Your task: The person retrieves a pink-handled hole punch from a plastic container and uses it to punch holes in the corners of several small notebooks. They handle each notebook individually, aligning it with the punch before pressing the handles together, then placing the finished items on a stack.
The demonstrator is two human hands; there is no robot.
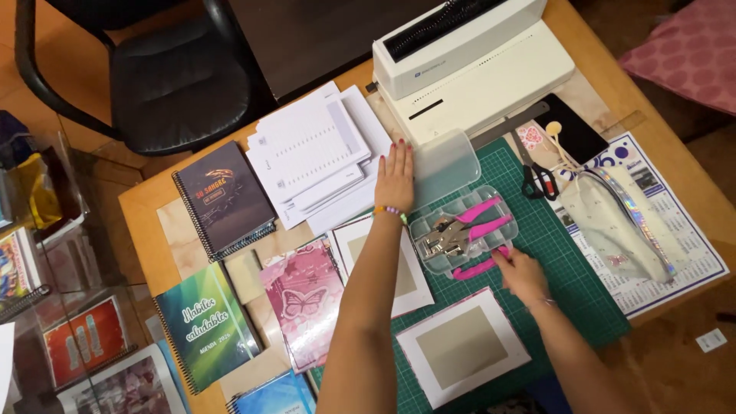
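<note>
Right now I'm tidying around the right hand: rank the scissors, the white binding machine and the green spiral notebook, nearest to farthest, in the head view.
From the right hand:
1. Scissors, just beyond it on the green cutting mat.
2. White binding machine, at the table's far edge.
3. Green spiral notebook, far across on the left.

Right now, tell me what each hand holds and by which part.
Right hand grips a pink-handled tool by its handle end. Left hand rests flat on the clear plastic case's open lid, gripping nothing.

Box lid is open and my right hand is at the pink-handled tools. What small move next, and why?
Probably lift the pink-handled tool clear with the right hand: it lies at the clear plastic box's edge, and the left hand holds the lid open.
</note>
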